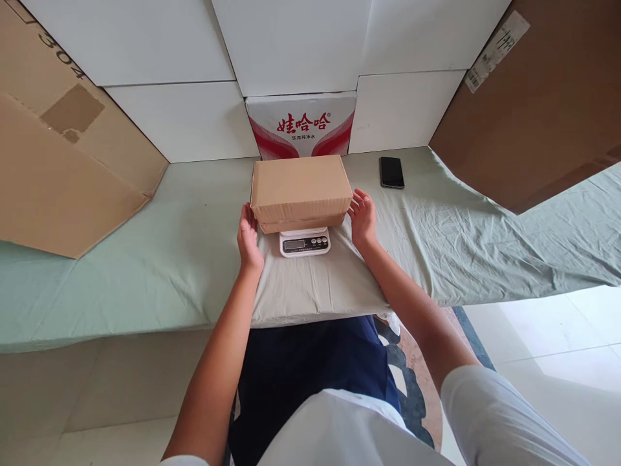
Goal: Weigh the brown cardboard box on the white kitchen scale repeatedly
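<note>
Two hands: at work, one each side of a carton at table centre.
Left hand: at 9 o'clock of the carton, palm turned inward, fingers spread loose; near or just touching the box's lower left edge, gripping nothing.
Right hand: at 3 o'clock of the carton, fingers parted and slightly curled; beside the right edge, contact cannot be told.
Scale: white, digital, under the carton; display and buttons jut out toward the person.
Cardboard box: plain brown, closed, resting on the scale and overhanging it on both sides.
Risk: judged, the overhang could let the box tip or slide off if either hand nudges it unevenly.
Tablecloth: pale green, creased.
Phone: black, at 1 o'clock, well apart from the box.
Water case: at 12 o'clock, red Chinese characters.
Leaning cardboard: at 10 o'clock, marked "304".
</note>
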Motion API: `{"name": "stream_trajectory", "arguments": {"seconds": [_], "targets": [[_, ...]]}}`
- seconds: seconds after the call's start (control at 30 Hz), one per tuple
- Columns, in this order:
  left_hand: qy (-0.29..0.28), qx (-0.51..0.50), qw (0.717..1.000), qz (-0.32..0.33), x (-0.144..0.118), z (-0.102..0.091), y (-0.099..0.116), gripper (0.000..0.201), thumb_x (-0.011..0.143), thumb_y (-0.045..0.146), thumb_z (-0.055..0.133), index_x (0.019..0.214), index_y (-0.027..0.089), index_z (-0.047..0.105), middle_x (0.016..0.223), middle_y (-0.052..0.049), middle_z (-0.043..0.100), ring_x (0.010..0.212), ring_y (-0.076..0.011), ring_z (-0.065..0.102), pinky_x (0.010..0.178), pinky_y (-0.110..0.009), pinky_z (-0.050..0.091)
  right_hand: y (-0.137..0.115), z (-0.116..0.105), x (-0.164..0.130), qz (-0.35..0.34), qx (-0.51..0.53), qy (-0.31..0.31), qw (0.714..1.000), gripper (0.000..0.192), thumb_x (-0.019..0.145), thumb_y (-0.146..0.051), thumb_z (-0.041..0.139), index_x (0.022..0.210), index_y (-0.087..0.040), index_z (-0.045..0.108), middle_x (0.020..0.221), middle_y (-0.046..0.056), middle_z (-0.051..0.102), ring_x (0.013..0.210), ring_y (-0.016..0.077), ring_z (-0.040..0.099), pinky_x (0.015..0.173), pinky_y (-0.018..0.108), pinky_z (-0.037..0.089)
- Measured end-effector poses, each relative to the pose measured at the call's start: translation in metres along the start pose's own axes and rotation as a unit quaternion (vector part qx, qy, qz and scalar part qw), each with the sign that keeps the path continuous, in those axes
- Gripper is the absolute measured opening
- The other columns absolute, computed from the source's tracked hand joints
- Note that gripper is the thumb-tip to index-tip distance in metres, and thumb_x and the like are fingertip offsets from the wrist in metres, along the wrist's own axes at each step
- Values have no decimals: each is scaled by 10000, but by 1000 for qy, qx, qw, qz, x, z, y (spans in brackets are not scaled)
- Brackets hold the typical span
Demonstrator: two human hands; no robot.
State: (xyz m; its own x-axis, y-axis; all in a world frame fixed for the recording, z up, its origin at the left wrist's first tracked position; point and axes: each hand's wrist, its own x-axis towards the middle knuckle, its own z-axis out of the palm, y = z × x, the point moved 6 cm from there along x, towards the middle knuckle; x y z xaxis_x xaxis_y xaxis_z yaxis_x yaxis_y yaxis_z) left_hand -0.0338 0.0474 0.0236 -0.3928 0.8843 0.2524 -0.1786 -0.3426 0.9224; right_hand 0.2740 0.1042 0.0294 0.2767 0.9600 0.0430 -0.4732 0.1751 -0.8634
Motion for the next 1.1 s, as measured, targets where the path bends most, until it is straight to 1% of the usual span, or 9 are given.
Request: {"name": "stream_trajectory", "arguments": {"seconds": [0.13,0.27,0.53,0.67,0.77,1.1], "targets": [[-2,3,1000,-3,0,1,1,865,871,827,467,1541,282,515,1719,-90,365,1608,-257,333,1307,-391,302,1,0,0,-2,0,-2,1000,446,770,-617,586,1080,-298,624,1187,19,683,1155,218,654,1116,442,466],[-3,8,1000,0,-1,2,3,913,847,847,479,1549,264,503,1720,-109,357,1606,-260,336,1304,-382,313,1,1,0,-4,-2,-5,1000,442,773,-608,580,1089,-302,619,1191,17,684,1148,214,654,1100,431,475],[-2,4,1000,3,-1,2,4,920,845,845,486,1543,248,508,1723,-120,347,1611,-266,323,1305,-385,316,0,1,-1,1,2,-5,1000,421,777,-597,587,1076,-303,624,1166,10,684,1111,206,653,1067,408,482],[-11,19,1000,10,0,2,4,938,842,869,447,1552,258,496,1725,-116,344,1613,-268,319,1308,-386,313,1,1,-1,2,-8,-7,1000,428,788,-609,561,1084,-304,617,1167,14,685,1124,206,656,1067,407,493],[-14,24,1000,12,0,3,4,946,853,866,428,1561,240,485,1725,-129,342,1613,-278,315,1310,-395,309,1,2,-1,1,-12,-10,1000,431,790,-615,560,1085,-306,617,1165,16,688,1127,207,657,1059,408,502],[-9,9,1000,7,-1,3,4,967,821,863,501,1543,221,507,1715,-141,359,1611,-289,323,1307,-401,312,0,3,-3,-1,-3,-20,1000,399,811,-605,566,1053,-297,637,1129,17,701,1075,205,661,1008,396,521]]}}
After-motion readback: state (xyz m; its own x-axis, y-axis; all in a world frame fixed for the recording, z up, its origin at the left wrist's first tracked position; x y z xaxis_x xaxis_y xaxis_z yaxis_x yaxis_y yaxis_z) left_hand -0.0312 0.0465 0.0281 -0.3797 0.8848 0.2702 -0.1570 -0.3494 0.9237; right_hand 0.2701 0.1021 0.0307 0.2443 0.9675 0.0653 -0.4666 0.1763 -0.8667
